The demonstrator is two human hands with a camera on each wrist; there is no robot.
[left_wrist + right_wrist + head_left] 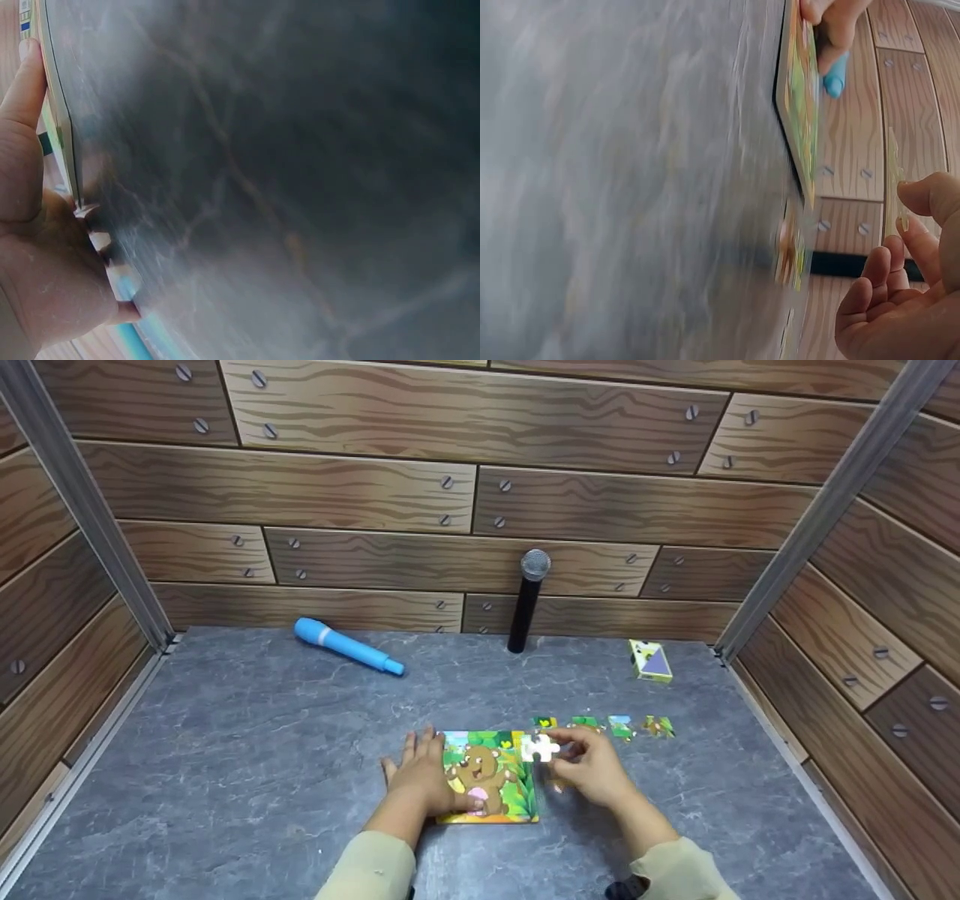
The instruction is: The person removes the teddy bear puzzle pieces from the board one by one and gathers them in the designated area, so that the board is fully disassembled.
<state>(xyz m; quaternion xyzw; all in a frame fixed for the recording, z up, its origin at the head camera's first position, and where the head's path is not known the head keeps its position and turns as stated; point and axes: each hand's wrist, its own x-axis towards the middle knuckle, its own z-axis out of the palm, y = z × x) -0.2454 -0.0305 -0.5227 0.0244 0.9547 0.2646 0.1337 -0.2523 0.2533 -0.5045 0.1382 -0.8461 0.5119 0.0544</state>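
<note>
A jigsaw puzzle (495,776) with a brown bear picture lies on the table in the head view. My left hand (421,776) rests over its left edge with fingers extended and the thumb on the picture. In the left wrist view that thumb (26,86) lies straight along the board. My right hand (596,769) pinches a pale-looking puzzle piece (537,748) between thumb and fingers, over the puzzle's upper right corner. From the right wrist view the piece (894,180) appears edge-on, raised above the board (802,97).
Several loose puzzle pieces (621,726) lie in a row behind my right hand, which partly hides some. A blue microphone-shaped object (349,646) lies at the back left. A black microphone (525,607) stands near the back wall. A small patterned box (650,661) sits back right.
</note>
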